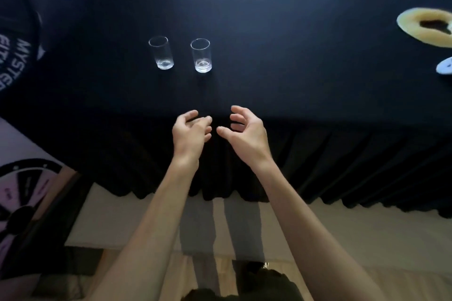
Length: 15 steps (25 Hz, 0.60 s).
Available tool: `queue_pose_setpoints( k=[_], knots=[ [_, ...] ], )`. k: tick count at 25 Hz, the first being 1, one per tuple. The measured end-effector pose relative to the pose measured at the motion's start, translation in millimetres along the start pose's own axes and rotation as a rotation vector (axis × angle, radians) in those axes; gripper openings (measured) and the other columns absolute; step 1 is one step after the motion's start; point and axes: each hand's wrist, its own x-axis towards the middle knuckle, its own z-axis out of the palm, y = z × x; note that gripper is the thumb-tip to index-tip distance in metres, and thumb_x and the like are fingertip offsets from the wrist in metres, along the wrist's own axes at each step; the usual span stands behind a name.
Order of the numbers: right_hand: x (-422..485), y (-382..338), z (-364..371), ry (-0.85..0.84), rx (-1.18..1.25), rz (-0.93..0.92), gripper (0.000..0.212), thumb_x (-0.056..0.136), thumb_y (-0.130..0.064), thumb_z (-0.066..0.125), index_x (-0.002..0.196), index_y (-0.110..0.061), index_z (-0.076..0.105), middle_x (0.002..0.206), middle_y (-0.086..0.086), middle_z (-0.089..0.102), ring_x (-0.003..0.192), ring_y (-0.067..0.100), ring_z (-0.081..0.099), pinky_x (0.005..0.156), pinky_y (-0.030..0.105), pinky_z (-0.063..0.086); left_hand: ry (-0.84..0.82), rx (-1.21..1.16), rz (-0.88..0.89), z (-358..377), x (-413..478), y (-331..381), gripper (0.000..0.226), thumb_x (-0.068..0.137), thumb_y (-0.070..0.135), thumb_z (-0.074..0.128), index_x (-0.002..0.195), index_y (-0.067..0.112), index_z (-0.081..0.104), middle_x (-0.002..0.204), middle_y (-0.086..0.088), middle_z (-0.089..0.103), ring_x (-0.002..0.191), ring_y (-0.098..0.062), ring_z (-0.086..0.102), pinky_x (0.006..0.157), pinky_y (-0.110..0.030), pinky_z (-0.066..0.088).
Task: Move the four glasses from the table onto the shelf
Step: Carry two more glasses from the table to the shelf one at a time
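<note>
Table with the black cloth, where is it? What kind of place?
Probably an event or promo stand: a long draped table, a printed banner beside it, and a prize wheel.

**Open cloth between hands and glasses**

The table (293,44), draped in dark cloth, lies bare across the centre of the frame. Both hands, the left hand (190,132) and the right hand (247,134), hang empty with curled fingers at its near edge, low centre. Nothing stands between them and the two glasses, the left glass (162,52) and the right glass (201,55), upright in the upper-left part of the tabletop, near each other but apart, with a clear gap between. A yellow ring-shaped object (415,25) and a small white disc (444,68) sit at the far right edge, well apart from that path.
</note>
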Motion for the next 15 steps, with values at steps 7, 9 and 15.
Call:
queue_pose_setpoints(
  k=[7, 9, 15],
  knots=[
    [135.6, -9.7, 35.2, -0.004, -0.153, -0.032, 0.088, 0.08, -0.033, 0.083, 0.155, -0.013, 0.043, 0.147, 0.008, 0.06, 0.136, 0.023, 0.056, 0.108, 0.031, 0.045, 0.132, -0.119, -0.148, 43.8, 81.7, 34.9, 0.022, 0.096, 0.021, 0.062, 0.116, 0.011, 0.061, 0.126, -0.015, 0.067, 0.113, -0.029, 0.069, 0.09, -0.035, 0.06],
    [165.6, -12.9, 47.0, -0.008, -0.22, -0.032, 0.091, 0.08, -0.033, 0.083, 0.157, -0.013, 0.039, 0.149, 0.008, 0.058, 0.137, 0.025, 0.056, 0.105, 0.032, 0.044, 0.143, -0.119, -0.171, 51.6, 100.9, 43.5, 0.02, 0.097, 0.022, 0.061, 0.114, 0.011, 0.059, 0.126, -0.015, 0.066, 0.113, -0.028, 0.068, 0.093, -0.037, 0.06],
    [226.9, -6.5, 83.2, 0.009, -0.356, -0.036, 0.094, 0.082, -0.034, 0.082, 0.159, -0.012, 0.033, 0.153, 0.008, 0.054, 0.14, 0.025, 0.054, 0.106, 0.034, 0.044, 0.159, -0.132, -0.204, 52.2, 167.4, 59.6, 0.028, 0.098, 0.024, 0.058, 0.119, 0.006, 0.06, 0.118, -0.014, 0.063, 0.113, -0.031, 0.067, 0.091, -0.037, 0.059]
  ],
)
